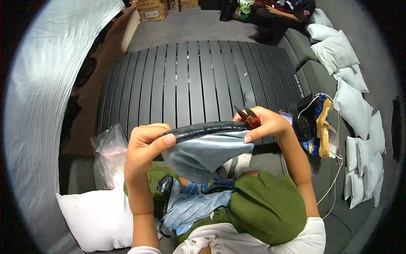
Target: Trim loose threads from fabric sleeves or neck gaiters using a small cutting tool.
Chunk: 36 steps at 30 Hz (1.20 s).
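L hand pinches one end of the black waistband; R hand grips the other, plus red-handled snips. Blue cloth hangs btwn. Bare blades just beside R hand: a slip or hard tug could nick fabric/skin.

Table: I see it's dark, with thin gaps.
Big pillow: white and puffy.
Small pillows: pale, all along the gray couch.
Boxes: brown, past the table.
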Motion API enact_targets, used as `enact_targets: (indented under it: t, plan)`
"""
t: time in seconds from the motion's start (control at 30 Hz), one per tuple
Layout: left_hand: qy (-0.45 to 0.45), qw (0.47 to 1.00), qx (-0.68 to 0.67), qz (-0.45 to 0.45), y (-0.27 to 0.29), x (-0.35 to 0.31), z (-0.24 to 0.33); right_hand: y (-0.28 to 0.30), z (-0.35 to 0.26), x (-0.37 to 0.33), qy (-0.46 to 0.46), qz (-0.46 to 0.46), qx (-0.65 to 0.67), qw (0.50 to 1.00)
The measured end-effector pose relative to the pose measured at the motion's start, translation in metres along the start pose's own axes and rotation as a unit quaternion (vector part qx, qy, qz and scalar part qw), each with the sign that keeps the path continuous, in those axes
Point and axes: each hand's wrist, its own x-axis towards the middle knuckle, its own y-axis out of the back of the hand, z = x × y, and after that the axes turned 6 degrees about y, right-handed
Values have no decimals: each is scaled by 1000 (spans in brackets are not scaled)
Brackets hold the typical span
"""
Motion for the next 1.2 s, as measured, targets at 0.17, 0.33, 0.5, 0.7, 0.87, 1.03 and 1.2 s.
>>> enact_targets:
  t: [0.17,0.33,0.5,0.7,0.87,1.03,1.2]
  plan:
    - [31,999,7,-8,-3,-9,-5,4,0,-16,14,12,-2,1000]
    - [42,999,7,-7,-5,-13,-10,5,4,-25,8,44,152,987]
    - [121,988,66,-69,-16,-11,-18,-16,-25,-28,107,136,4,985]
    - [138,937,89,-307,-61,18,-12,-26,-41,-17,193,-11,-195,962]
    - [105,950,141,-258,-78,28,1,-21,-37,-13,165,24,-110,980]
    - [222,958,-76,-167,-65,31,7,7,14,-11,143,149,102,973]
    - [173,972,-158,15,-49,38,24,36,92,-25,33,-70,25,997]
